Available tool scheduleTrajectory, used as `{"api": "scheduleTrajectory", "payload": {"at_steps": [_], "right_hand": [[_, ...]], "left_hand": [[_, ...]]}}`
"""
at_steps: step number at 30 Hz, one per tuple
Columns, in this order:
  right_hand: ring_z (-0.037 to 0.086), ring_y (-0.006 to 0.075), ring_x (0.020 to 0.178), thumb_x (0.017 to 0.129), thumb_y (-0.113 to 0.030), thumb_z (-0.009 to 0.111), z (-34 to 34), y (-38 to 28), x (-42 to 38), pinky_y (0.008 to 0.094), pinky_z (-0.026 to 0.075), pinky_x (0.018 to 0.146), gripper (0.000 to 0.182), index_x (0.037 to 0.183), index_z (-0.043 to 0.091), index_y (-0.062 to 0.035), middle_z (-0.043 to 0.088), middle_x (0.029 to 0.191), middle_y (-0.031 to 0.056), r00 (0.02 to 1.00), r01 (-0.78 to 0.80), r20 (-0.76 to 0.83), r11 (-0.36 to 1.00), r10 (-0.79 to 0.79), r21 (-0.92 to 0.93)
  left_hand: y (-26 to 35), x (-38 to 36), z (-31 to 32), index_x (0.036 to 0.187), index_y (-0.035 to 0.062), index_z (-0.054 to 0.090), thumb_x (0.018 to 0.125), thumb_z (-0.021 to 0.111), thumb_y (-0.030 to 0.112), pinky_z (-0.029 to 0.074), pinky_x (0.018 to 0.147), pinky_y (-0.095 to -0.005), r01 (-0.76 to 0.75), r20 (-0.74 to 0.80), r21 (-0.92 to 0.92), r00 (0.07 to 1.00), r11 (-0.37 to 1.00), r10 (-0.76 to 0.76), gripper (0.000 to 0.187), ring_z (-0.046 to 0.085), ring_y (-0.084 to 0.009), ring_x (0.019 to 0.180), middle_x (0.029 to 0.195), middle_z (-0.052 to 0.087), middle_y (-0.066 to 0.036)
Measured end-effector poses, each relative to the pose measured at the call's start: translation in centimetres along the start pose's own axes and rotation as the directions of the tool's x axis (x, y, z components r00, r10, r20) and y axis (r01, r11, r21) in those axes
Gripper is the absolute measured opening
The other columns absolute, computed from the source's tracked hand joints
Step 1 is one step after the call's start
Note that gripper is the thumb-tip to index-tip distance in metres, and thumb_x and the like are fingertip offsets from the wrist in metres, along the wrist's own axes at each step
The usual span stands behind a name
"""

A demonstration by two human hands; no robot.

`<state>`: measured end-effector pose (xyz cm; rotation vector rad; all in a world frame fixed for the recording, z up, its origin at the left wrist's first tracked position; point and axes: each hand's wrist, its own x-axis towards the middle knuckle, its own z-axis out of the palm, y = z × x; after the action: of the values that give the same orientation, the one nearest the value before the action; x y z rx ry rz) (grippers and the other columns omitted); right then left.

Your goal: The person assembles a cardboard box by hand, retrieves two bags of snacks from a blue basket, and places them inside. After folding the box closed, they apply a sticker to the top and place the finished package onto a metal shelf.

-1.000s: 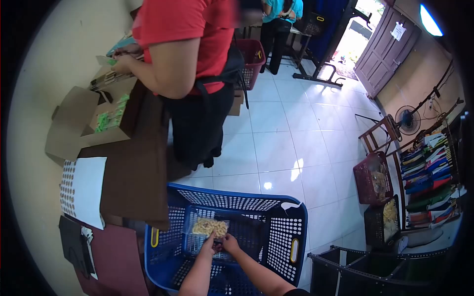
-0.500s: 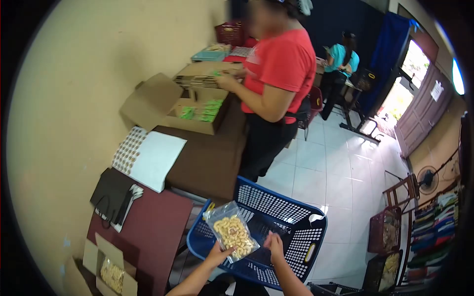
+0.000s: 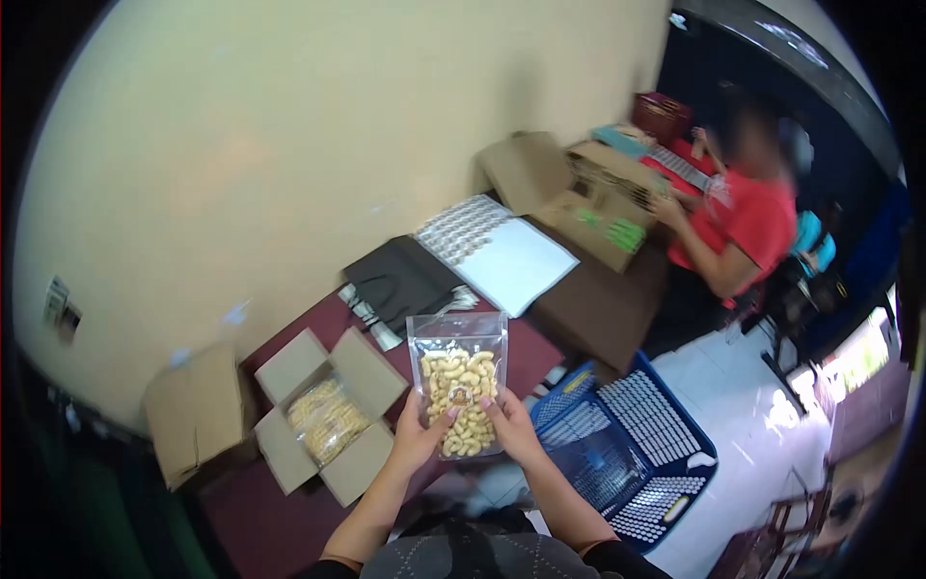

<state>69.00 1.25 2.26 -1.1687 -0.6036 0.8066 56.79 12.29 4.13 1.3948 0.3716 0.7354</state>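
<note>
A clear zip pouch of cashew nuts (image 3: 457, 429) with a small round sticker on its front is held upright before me. My left hand (image 3: 417, 436) grips its lower left side, thumb on the front. On the opposite side my right hand (image 3: 513, 431) holds it the same way, thumb near the sticker. To the left, an open cardboard box (image 3: 289, 367) with raised flaps contains similar pouches of nuts (image 3: 328, 420). The blue plastic basket (image 3: 666, 410) stands to the right, below table height.
On the maroon table (image 3: 318, 323) lie black bags (image 3: 400, 285) and a white sheet with rows of round stickers (image 3: 521, 265). A closed carton (image 3: 198, 415) stands at left. A co-worker in red (image 3: 743, 232) works by a box of green packets (image 3: 612, 232).
My view has swung left, from the basket toward the open box. The pouch has come up and out from over the basket, and my right hand has closed on it too.
</note>
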Motion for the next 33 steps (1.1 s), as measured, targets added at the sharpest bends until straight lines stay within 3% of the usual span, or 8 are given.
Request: {"api": "scheduleTrajectory", "payload": {"at_steps": [5, 7, 15, 18, 23, 27, 29, 33], "right_hand": [[0.06, 0.0111, 0.093, 0.091, -0.018, 0.062, 9.2, 1.0, 1.3, 0.026, 0.049, 0.08, 0.034, 0.116, 0.052, 0.0027, 0.063, 0.105, 0.0078, 0.986, -0.043, 0.162, 0.998, 0.035, 0.05], [0.06, 0.0111, 0.091, 0.091, -0.018, 0.061, 11.9, 1.3, 1.4, 0.0251, 0.049, 0.079, 0.034, 0.115, 0.052, 0.0034, 0.063, 0.104, 0.0075, 0.977, -0.102, 0.195, 0.994, 0.092, 0.042], [0.06, 0.0121, 0.092, 0.093, -0.02, 0.058, 17.7, 2.4, 2.4, 0.0256, 0.048, 0.08, 0.034, 0.118, 0.051, 0.0023, 0.062, 0.107, 0.0084, 0.964, -0.057, 0.261, 0.998, 0.053, 0.008], [0.059, 0.013, 0.096, 0.092, -0.019, 0.058, 18.9, 2.2, 3.2, 0.0268, 0.047, 0.084, 0.034, 0.118, 0.051, 0.0023, 0.062, 0.107, 0.0078, 0.949, -0.168, 0.269, 0.986, 0.163, -0.004], [0.058, 0.0134, 0.095, 0.086, -0.013, 0.067, 20.8, 0.8, 4.3, 0.0267, 0.047, 0.083, 0.042, 0.119, 0.046, 0.0023, 0.06, 0.108, 0.0105, 0.928, 0.004, 0.373, 1.0, 0.0, -0.01], [0.057, 0.013, 0.098, 0.088, -0.017, 0.065, 20.4, 2.2, 5.7, 0.0271, 0.046, 0.085, 0.042, 0.12, 0.045, 0.0021, 0.058, 0.112, 0.0102, 0.899, -0.134, 0.408, 0.987, 0.157, -0.085], [0.055, 0.0125, 0.102, 0.089, -0.018, 0.063, 20.5, 2.0, 5.7, 0.0272, 0.044, 0.087, 0.041, 0.121, 0.045, 0.0022, 0.057, 0.114, 0.0104, 0.93, -0.234, 0.323, 0.959, 0.173, 0.159], [0.053, 0.0136, 0.104, 0.09, -0.016, 0.062, 19.8, 2.2, 6.0, 0.028, 0.043, 0.09, 0.043, 0.123, 0.042, 0.0013, 0.056, 0.115, 0.0103, 0.92, -0.021, 0.392, 0.999, 0.009, 0.027]], "left_hand": [[2.7, -3.7, -7.6, 0.126, -0.0034, 0.038, 0.089, 0.06, 0.006, 0.04, 0.096, -0.0308, 0.087, -0.126, -0.038, 0.988, 0.995, -0.091, 0.044, 0.049, -0.0178, 0.113, 0.12, 0.052, -0.013], [2.4, -4.9, -9.5, 0.123, -0.0038, 0.041, 0.09, 0.059, 0.01, 0.04, 0.095, -0.0307, 0.049, -0.365, -0.032, 0.929, 0.998, -0.058, 0.039, 0.051, -0.0179, 0.11, 0.12, 0.052, -0.013], [6.1, -6.1, -12.2, 0.114, -0.0033, 0.05, 0.087, 0.065, 0.014, 0.045, 0.086, -0.0299, 0.056, -0.52, 0.171, 0.853, 0.984, 0.042, 0.036, 0.06, -0.0184, 0.096, 0.104, 0.063, -0.013], [5.7, -6.2, -13.1, 0.112, -0.003, 0.052, 0.088, 0.064, 0.016, 0.046, 0.084, -0.0304, 0.058, -0.564, 0.25, 0.82, 0.967, 0.097, 0.033, 0.061, -0.0182, 0.095, 0.102, 0.064, -0.015], [6.8, -5.6, -13.7, 0.109, -0.0033, 0.052, 0.088, 0.064, 0.017, 0.047, 0.082, -0.0313, 0.004, -0.634, 0.237, 0.759, 0.971, 0.152, 0.032, 0.061, -0.0186, 0.096, 0.101, 0.064, -0.014], [6.8, -4.5, -14.4, 0.105, -0.0035, 0.053, 0.086, 0.066, 0.02, 0.049, 0.079, -0.0313, 0.094, -0.639, 0.372, 0.748, 0.923, 0.181, 0.032, 0.064, -0.0197, 0.092, 0.097, 0.065, -0.016], [6.2, -3.8, -13.9, 0.103, -0.0038, 0.055, 0.086, 0.066, 0.02, 0.049, 0.077, -0.0314, 0.047, -0.642, 0.393, 0.729, 0.918, 0.238, 0.031, 0.065, -0.0205, 0.087, 0.093, 0.066, -0.015], [6.0, -3.9, -13.0, 0.102, -0.0045, 0.056, 0.089, 0.062, 0.021, 0.049, 0.075, -0.0306, -0.011, -0.723, 0.223, 0.668, 0.975, 0.173, 0.029, 0.064, -0.0174, 0.085, 0.091, 0.066, -0.015]]}}
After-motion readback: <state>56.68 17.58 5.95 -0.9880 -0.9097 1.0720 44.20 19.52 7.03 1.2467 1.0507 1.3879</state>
